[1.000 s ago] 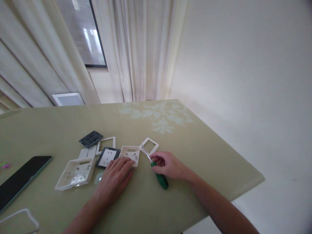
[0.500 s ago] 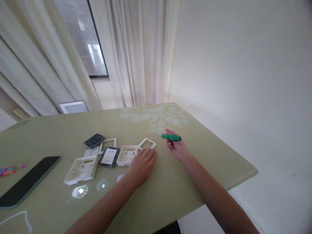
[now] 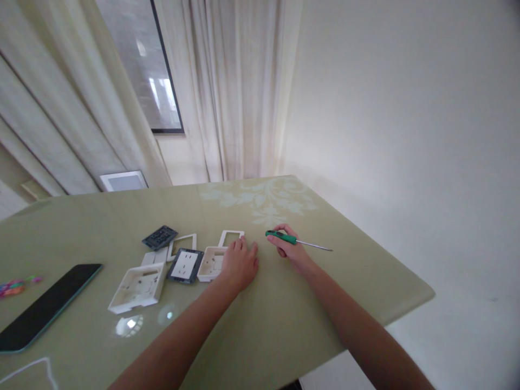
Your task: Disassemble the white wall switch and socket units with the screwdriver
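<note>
My right hand [image 3: 293,253] is closed around the green handle of a screwdriver [image 3: 287,237], held above the table. Its metal shaft points to the right, past the wrist. Fingers apart, my left hand [image 3: 240,264] rests at a small white frame [image 3: 232,233], the fingertips at its right side. That hand also covers the right part of a white socket back box [image 3: 208,262]. Just left of the box lies a socket panel [image 3: 186,265] with a white face and dark edge.
Further left are a larger-looking white back box [image 3: 138,287], another white frame [image 3: 194,240] and a dark panel [image 3: 160,237]. A black slab-like device [image 3: 44,309] lies on the table [image 3: 260,336], near small colourful items [image 3: 14,287]. A wall borders the right side.
The screwdriver has turned in my right hand, so its shaft now shows, pointing right. The white frame has shifted left and turned straighter behind the box, with my left hand's fingers at it.
</note>
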`<state>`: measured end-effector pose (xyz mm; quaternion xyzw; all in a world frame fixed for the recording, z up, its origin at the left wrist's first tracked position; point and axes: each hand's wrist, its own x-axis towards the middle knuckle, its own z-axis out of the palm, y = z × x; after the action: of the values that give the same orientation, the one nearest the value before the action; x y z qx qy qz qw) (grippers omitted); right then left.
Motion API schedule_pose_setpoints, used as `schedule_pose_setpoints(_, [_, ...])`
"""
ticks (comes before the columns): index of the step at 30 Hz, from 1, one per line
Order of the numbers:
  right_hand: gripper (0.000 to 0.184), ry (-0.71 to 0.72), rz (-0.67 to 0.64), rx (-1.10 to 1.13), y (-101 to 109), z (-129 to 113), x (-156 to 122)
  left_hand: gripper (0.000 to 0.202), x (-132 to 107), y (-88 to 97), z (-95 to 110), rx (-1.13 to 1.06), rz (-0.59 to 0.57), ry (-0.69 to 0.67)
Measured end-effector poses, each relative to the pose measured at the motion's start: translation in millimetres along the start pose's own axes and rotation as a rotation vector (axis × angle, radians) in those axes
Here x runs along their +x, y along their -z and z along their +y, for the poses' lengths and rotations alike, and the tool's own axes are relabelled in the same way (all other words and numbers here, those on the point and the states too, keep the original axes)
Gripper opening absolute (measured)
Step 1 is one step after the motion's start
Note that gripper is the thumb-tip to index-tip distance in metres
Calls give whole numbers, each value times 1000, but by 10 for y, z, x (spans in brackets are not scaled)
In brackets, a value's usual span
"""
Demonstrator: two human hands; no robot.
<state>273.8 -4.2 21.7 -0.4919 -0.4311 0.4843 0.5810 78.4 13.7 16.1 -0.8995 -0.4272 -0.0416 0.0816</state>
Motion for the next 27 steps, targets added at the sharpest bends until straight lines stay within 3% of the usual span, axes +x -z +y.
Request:
schedule_pose_setpoints(8, [28, -88, -53, -177, 47, 81, 50, 60, -28, 87, 22, -23, -3, 120])
schedule_pose_setpoints(13, [31, -88, 50, -237, 129, 183, 76, 61, -532, 178, -190, -67, 86, 25])
schedule_pose_setpoints(14, [30, -74, 64, -245, 147, 191, 75, 61, -669, 165, -282, -72, 127, 23])
schedule_pose_setpoints(17, [30, -29, 84, -258, 182, 178, 63, 57, -1019, 81, -563, -98, 416, 34])
schedule_pose_setpoints(19, [37, 2, 88, -261, 185, 146, 49, 56, -1149, 30, -666, -92, 478, 32])
schedule_pose_setpoints(23, [58, 51, 75, -289, 157, 57, 12, 48, -1185, 16, -591, -169, 466, 39])
schedule_pose_setpoints(27, [54, 88, 103, -335, 139, 9, -13, 42, -1167, 15, -475, -255, 482, 16])
